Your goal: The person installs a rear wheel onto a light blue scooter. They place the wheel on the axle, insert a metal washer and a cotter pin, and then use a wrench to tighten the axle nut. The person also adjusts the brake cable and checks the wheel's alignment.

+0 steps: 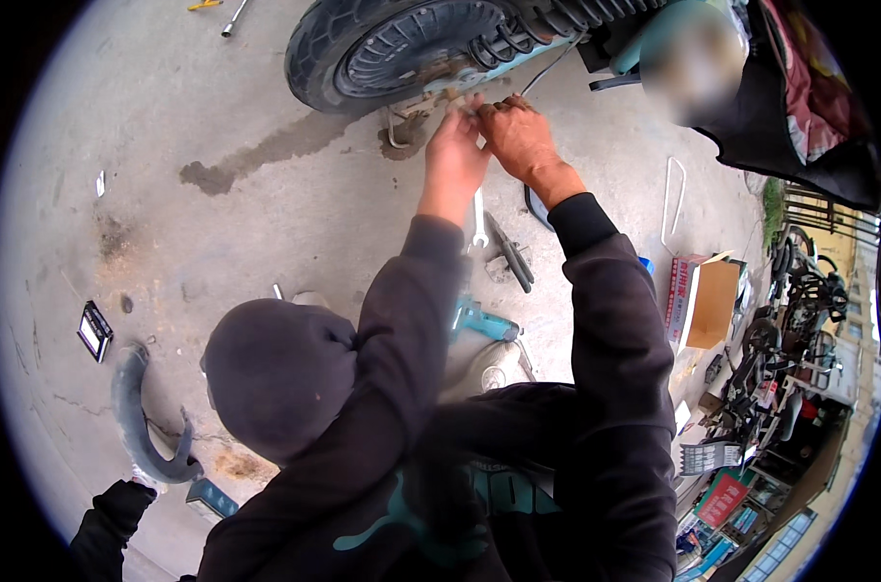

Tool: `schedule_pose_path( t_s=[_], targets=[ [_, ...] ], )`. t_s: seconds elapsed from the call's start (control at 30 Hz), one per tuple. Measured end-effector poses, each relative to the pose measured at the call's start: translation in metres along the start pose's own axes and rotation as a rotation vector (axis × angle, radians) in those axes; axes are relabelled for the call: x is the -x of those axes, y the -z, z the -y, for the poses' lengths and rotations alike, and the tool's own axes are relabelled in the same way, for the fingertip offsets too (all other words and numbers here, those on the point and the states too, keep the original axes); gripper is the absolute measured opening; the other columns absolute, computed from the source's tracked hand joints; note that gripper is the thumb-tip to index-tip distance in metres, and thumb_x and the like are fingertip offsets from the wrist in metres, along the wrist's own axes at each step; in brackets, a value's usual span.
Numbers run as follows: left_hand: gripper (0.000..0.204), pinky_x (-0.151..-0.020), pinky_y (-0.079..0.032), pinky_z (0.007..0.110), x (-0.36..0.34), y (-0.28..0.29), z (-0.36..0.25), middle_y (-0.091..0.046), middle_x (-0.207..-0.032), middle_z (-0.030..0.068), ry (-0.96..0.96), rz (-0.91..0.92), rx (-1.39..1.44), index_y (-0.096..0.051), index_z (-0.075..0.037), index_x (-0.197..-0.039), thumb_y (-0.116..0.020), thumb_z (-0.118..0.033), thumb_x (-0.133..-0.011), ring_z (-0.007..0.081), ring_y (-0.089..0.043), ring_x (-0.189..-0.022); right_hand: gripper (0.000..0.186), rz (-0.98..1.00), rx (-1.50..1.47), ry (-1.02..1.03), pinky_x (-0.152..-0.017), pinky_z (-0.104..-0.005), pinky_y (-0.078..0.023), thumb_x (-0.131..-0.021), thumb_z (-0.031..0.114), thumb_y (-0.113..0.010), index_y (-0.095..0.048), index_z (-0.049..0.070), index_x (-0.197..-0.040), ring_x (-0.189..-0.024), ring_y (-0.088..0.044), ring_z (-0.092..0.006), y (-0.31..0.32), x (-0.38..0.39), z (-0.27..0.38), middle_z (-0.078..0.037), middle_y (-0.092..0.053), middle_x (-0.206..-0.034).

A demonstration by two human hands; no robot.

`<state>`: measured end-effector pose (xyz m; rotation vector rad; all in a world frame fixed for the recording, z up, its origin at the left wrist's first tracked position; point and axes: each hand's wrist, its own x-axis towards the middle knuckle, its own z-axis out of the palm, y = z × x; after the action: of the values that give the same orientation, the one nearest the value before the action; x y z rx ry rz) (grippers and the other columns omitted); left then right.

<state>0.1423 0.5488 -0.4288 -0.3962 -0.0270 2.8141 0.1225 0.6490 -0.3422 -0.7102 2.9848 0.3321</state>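
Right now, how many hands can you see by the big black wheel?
2. The left hand is just below the wheel, and the right hand is beside it, further right. Anything behind the wheel is hidden.

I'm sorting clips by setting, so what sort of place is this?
Probably an outdoor motorbike or scooter repair spot: a treaded wheel beyond the hands, a teal power tool nearby, and what look like more two-wheelers toward the right edge.

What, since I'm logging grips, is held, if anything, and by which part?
Cannot be told: the left hand and right hand are together near the wheel, their fingers hiding any grip.
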Motion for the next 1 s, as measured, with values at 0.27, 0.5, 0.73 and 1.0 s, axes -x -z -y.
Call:
schedule_pose_path(
  t_s=[0.27, 0.5, 0.73, 1.0],
  targets=[
    [0.024, -0.094, -0.050, 0.044, 0.001, -0.002, -0.004, -0.064, -0.116, 0.0033, -0.093, -0.094, -0.224, -0.057, -0.008, -0.123, -0.050, -0.025, -0.108, 0.0135, -0.057, -0.101, 0.034, -0.025, 0.028, 0.041, -0.108, -0.0414, -0.047, -0.097, 0.029, -0.059, -0.066, 0.011, -0.125, -0.108, -0.067, -0.0318, -0.007, -0.003, -0.002, -0.016, -0.074, -0.102],
    [0.024, -0.101, -0.048, 0.046, 0.014, -0.017, -0.006, -0.058, -0.101, 0.0034, -0.128, -0.088, -0.274, -0.060, -0.005, -0.113, -0.050, -0.026, -0.108, 0.0149, -0.056, -0.101, 0.027, -0.156, -0.150, -0.033, -0.088, -0.0421, -0.054, -0.101, 0.033, -0.056, -0.066, 0.010, -0.112, -0.092, -0.068, -0.0346, 0.000, 0.002, 0.000, -0.013, -0.073, -0.085],
    [0.025, -0.090, -0.051, 0.041, 0.005, -0.004, -0.005, -0.063, -0.111, 0.0045, -0.101, -0.121, -0.402, -0.061, -0.008, -0.113, -0.054, -0.031, -0.104, 0.0162, -0.060, -0.110, 0.026, -0.333, -0.335, -0.107, -0.077, -0.0471, -0.056, -0.091, 0.029, -0.066, -0.059, 0.008, -0.105, -0.083, -0.070, -0.0370, 0.004, 0.001, 0.014, -0.013, -0.071, -0.086],
    [0.049, -0.106, -0.042, 0.037, 0.005, -0.005, -0.004, -0.059, -0.134, 0.0033, -0.033, -0.060, -0.194, -0.056, -0.011, -0.134, -0.046, -0.046, -0.102, 0.0180, -0.053, -0.128, 0.023, -0.283, -0.044, -0.146, -0.058, -0.0429, -0.056, -0.089, 0.026, -0.068, -0.055, 0.007, -0.092, -0.068, -0.070, -0.0351, -0.008, -0.017, 0.031, -0.011, -0.069, -0.086]
  ],
)
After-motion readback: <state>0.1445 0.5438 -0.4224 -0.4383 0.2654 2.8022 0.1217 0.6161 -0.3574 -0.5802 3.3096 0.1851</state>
